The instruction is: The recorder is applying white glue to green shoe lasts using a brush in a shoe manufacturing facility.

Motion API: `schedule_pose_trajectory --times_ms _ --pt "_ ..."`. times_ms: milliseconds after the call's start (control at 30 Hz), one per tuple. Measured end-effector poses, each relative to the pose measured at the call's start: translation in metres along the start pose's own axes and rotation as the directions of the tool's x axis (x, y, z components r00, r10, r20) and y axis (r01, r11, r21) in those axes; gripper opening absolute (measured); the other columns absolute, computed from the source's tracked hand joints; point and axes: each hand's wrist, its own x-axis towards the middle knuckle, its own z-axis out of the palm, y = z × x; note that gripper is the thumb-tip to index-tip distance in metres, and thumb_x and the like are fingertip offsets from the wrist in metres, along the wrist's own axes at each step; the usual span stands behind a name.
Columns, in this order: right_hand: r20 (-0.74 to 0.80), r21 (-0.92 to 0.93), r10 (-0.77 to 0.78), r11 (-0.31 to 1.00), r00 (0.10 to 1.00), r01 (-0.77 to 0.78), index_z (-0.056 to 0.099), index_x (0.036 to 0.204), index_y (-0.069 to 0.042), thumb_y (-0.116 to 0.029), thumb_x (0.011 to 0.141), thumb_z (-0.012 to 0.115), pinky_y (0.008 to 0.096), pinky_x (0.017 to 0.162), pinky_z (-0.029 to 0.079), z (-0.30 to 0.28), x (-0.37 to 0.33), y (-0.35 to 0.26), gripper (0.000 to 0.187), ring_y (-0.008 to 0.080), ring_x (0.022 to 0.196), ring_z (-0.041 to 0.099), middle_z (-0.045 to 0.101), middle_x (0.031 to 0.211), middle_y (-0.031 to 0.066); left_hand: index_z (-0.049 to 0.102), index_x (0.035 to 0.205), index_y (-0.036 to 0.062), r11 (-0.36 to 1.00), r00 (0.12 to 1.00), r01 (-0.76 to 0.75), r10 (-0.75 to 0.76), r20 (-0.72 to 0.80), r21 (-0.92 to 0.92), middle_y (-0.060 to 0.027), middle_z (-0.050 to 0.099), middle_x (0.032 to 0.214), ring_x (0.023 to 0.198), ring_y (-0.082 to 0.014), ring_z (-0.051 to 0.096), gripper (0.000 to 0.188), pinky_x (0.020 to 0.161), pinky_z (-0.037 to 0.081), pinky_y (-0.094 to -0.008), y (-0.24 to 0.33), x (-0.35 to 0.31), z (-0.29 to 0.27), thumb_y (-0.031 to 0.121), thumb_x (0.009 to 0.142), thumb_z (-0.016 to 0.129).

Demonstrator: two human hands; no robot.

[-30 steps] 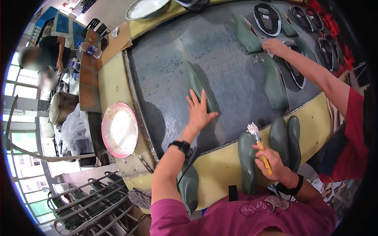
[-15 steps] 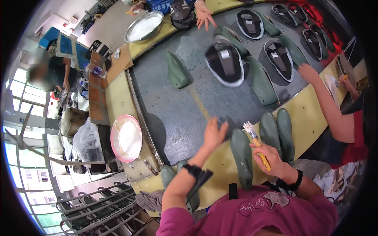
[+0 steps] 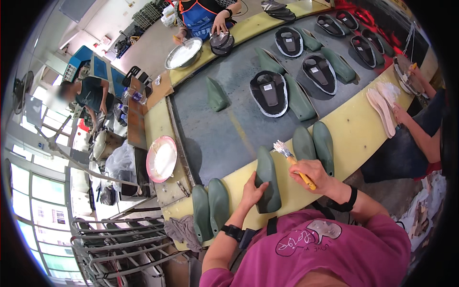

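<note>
My left hand [image 3: 252, 192] grips the side of a green shoe last [image 3: 268, 181], thumb over its top. The last lies lengthwise at the table's near yellow edge, in front of me. My right hand [image 3: 313, 175] is closed round the yellow handle of a brush [image 3: 283, 149]. Its bristles, coated white, point up and left, just right of that last and not touching it. Two more green lasts [image 3: 304, 144] lie beyond my right hand. Another pair of green lasts [image 3: 219, 205] sits to the left of my left wrist.
Dark shoe uppers [image 3: 269, 93] with white rims and more lasts stand on the grey belt [image 3: 205, 143]. A pink-rimmed bowl of white paste [image 3: 149, 160] is at left, a metal bowl [image 3: 168, 61] at the far side. One co-worker's hand [image 3: 220, 21] is across; another's [image 3: 402, 115] is at right, beside soles [image 3: 381, 112].
My left hand has come down from over the belt onto the last. The co-worker opposite now touches a dark shoe. The co-worker at right has drawn an arm back from the belt.
</note>
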Motion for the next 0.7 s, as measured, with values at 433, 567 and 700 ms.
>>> schedule_pose_trajectory --times_ms 433,567,700 --pt "-0.146 -0.018 0.053 0.998 0.988 -0.056 0.062 0.096 -0.003 0.000 0.080 0.061 0.0306 0.053 0.048 -0.020 0.000 0.015 0.016 0.0235 0.059 0.063 0.064 0.074 0.0111 0.049 0.116 -0.0058 0.828 0.967 0.203 -0.085 0.242 -0.522 -0.0144 0.061 0.093 0.077 -0.0222 0.060 0.057 0.069 0.051 -0.0331 0.043 0.008 -0.018 0.011 0.063 0.063" --pt "-0.077 0.173 0.216 0.964 0.973 -0.201 0.063 0.090 -0.002 -0.003 0.083 0.058 0.0264 0.052 0.046 -0.014 0.026 0.015 0.009 0.0154 0.056 0.060 0.062 0.070 0.0077 0.050 0.115 -0.0058 0.858 0.960 0.175 -0.040 0.277 -0.484 -0.0125 0.060 0.092 0.076 -0.0199 0.059 0.056 0.068 0.050 -0.0309 0.060 -0.007 -0.034 0.011 0.063 0.062" --pt "0.096 0.441 0.393 0.807 0.914 -0.393 0.063 0.089 -0.001 -0.008 0.085 0.057 0.0245 0.049 0.044 0.006 0.055 0.020 0.010 0.0100 0.055 0.057 0.061 0.068 0.0035 0.049 0.118 -0.0050 0.885 0.951 0.037 0.112 0.288 -0.464 -0.0122 0.060 0.095 0.077 -0.0192 0.059 0.060 0.070 0.049 -0.0290 0.054 -0.011 -0.046 0.011 0.061 0.062"
